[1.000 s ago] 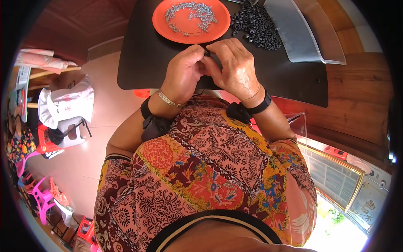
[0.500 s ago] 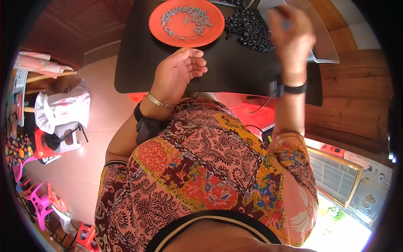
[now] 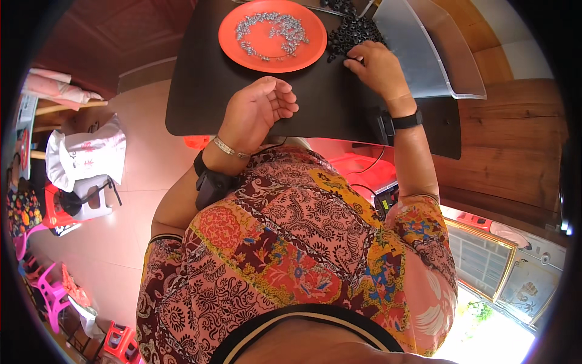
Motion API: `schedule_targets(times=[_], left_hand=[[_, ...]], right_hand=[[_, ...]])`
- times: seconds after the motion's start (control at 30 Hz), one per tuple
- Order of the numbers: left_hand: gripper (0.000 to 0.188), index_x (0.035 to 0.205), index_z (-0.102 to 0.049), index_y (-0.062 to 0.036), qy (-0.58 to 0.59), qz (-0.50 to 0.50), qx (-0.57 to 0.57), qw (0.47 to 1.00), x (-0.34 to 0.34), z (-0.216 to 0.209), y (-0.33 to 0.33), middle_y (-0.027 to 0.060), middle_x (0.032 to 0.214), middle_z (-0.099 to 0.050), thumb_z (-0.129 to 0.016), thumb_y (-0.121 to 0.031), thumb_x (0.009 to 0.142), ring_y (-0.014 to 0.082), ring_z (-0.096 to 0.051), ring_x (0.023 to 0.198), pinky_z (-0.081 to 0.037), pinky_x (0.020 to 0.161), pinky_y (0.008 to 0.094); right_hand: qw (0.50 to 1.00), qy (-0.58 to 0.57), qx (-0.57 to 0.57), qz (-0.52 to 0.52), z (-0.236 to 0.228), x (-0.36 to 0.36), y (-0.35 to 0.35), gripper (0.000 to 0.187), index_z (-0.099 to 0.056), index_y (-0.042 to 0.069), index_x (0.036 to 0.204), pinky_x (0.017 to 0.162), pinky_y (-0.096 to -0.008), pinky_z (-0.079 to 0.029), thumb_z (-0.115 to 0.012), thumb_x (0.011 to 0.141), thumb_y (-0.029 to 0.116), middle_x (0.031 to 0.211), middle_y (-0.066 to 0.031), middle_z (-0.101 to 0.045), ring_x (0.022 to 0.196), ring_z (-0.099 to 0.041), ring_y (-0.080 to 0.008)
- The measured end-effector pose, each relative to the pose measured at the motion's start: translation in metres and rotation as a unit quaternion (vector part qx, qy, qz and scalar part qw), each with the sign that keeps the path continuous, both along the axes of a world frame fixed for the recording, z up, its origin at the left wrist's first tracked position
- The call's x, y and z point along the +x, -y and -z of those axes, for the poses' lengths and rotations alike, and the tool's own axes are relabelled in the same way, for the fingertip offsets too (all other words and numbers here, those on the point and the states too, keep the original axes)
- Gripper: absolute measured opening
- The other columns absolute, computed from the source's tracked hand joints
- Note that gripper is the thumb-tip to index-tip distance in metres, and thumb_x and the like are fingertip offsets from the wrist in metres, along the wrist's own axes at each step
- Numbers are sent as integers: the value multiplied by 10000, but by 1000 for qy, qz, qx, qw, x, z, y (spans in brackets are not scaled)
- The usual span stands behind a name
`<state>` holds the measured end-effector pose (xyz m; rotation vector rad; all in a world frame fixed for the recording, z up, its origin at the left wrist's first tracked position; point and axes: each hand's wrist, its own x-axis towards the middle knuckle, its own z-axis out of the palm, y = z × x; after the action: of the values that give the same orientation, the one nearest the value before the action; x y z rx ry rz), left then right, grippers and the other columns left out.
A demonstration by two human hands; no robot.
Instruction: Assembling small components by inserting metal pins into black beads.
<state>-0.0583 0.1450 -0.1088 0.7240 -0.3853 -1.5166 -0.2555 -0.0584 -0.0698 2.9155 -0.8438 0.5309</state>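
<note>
A heap of small black ring-like parts (image 3: pixel 351 36) lies on the dark tabletop (image 3: pixel 315 97). At its near edge, my right hand (image 3: pixel 381 68) has thumb and forefinger bent close together around a small black part, mostly hidden by the fingers. My left hand (image 3: pixel 259 108) rests palm up near the table's front, its fingers loosely curled and nothing visible in the palm. Just beyond it sits an orange-red plate (image 3: pixel 260 57) with many tiny silvery metal pieces (image 3: pixel 288 31) spread over it. Both wrists wear dark bands with a device.
To the right of the heap stands a translucent plastic bin (image 3: pixel 418 54), its rim reaching past the tabletop. Wooden boarding (image 3: pixel 515 139) borders the table on the right. Under the table a red surface (image 3: pixel 364 167) carries cables. On the left are a white sack (image 3: pixel 91 151) and plastic stools (image 3: pixel 118 340).
My right hand has moved left and down, from a blurred position over the bin to the near edge of the black heap. The left hand has hardly moved.
</note>
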Motion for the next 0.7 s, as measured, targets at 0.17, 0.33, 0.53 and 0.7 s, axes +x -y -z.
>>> schedule_targets(times=[0.17, 0.33, 0.53, 0.7], left_hand=[[235, 939, -579, -25, -8, -1, 3, 1000, -1, 1, -1, 85, 874, -630, -489, -242, 930, 212, -613, 813, -474, 771, 321], [257, 958, -568, -29, 1, 7, 0, 1000, 0, 2, 0, 82, 910, -617, -448, -256, 963, 208, -603, 840, -469, 793, 324], [277, 988, -573, -32, 41, 36, -20, 998, 0, -4, 2, 80, 919, -620, -436, -272, 967, 197, -604, 841, -460, 777, 311], [307, 1078, -552, -20, 57, 34, -70, 995, -2, -8, 4, 84, 960, -626, -407, -270, 974, 195, -602, 860, -452, 785, 307]], right_hand=[[1000, -14, -12, 3, 12, 2, 4, 167, -675, 76, 876, 726, -390, -492, -681, 798, 223, 824, -68, -633, 835, -600, -286], [987, 107, 118, -4, 1, 9, -15, 180, -656, 45, 927, 707, -299, -501, -720, 781, 130, 816, -49, -636, 779, -614, -186], [861, 253, 439, -48, -13, 30, -68, 220, -638, 47, 965, 745, -237, -505, -733, 773, -5, 887, 11, -635, 827, -589, -76], [838, 279, 453, -123, -8, 42, -92, 238, -633, 46, 966, 775, -235, -499, -727, 763, -33, 916, 12, -635, 837, -596, -79]])
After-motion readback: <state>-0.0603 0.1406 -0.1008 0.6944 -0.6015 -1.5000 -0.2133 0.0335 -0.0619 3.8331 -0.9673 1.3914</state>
